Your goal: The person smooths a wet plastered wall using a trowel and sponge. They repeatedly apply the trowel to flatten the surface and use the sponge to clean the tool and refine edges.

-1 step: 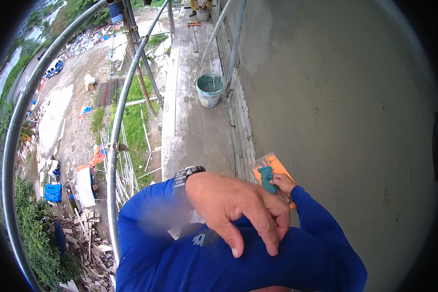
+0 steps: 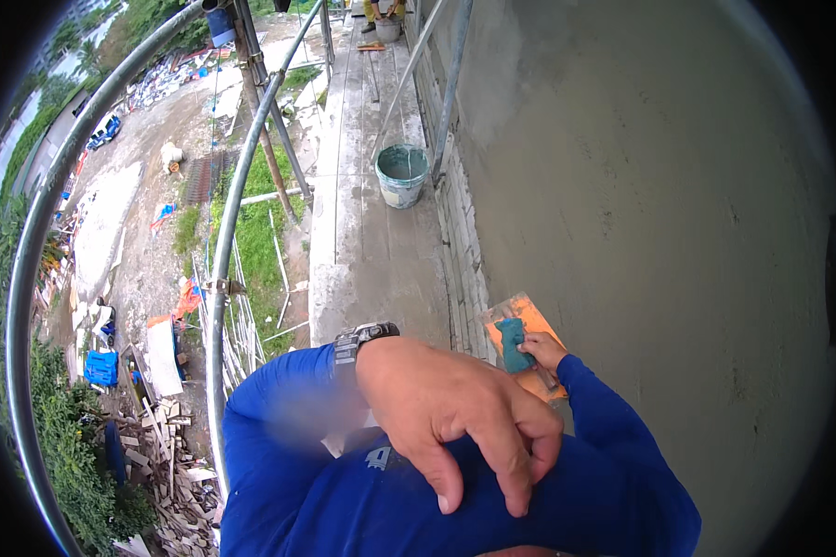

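Observation:
My right hand [image 2: 544, 351] grips the teal handle [image 2: 511, 342] of an orange plastering float [image 2: 528, 314], which lies flat against the grey rendered wall [image 2: 641, 186] low down. My left hand [image 2: 455, 408] rests on my right upper arm, on the blue sleeve [image 2: 613, 483], with its fingers slightly spread and nothing in it. A watch [image 2: 362, 336] sits on my left wrist.
I stand on a narrow scaffold plank walkway [image 2: 362, 241] along the wall. A green bucket [image 2: 402, 174] stands on it ahead. Steel guard rails [image 2: 241, 186] run on the left, with a drop to ground strewn with debris [image 2: 158, 399]. Another person's legs [image 2: 385, 11] show at the far end.

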A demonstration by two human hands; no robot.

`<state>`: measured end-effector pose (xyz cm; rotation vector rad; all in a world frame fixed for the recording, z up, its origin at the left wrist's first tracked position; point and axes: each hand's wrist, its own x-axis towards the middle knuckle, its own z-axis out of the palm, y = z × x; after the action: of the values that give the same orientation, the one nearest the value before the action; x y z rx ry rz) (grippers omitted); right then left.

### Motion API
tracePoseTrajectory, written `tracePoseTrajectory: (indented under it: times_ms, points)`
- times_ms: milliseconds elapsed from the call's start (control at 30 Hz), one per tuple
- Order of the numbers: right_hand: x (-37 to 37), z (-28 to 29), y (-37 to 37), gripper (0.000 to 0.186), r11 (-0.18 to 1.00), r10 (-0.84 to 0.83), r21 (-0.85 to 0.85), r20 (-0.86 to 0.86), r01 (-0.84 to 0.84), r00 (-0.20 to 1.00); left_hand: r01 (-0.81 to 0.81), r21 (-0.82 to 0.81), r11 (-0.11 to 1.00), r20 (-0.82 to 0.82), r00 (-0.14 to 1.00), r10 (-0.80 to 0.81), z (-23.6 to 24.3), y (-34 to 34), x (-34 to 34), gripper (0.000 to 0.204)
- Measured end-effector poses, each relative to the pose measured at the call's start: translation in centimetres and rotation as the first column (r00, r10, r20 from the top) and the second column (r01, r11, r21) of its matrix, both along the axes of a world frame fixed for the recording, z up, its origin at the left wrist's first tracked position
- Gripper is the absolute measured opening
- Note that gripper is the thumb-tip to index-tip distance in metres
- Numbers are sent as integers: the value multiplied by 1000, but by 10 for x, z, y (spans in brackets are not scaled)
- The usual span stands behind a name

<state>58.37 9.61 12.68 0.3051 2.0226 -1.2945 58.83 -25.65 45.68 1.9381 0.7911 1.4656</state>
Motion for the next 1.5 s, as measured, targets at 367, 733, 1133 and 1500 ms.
tracePoseTrajectory:
  times_ms: [367, 733, 1133, 1500]
  points:
    - [-97, -36, 25, 17, 977, -214, -14, 52, 215, 975, -202, 177, 963, -177, 956, 233, 19, -24, -105, 32]
    - [-260, -178, 8, 19, 940, -264, -181, 146, 288, 954, -777, 308, 549, 421, 629, 654, 5, 9, -285, 15]
    - [-416, -118, -65, 27, 983, -164, -91, -19, 162, 986, -717, 384, 581, 606, 671, 427, 14, 46, -438, 18]
    - [-461, -112, -113, 31, 982, -189, -11, -68, 189, 980, -663, 326, 674, 758, 610, 233, 13, 19, -523, 15]
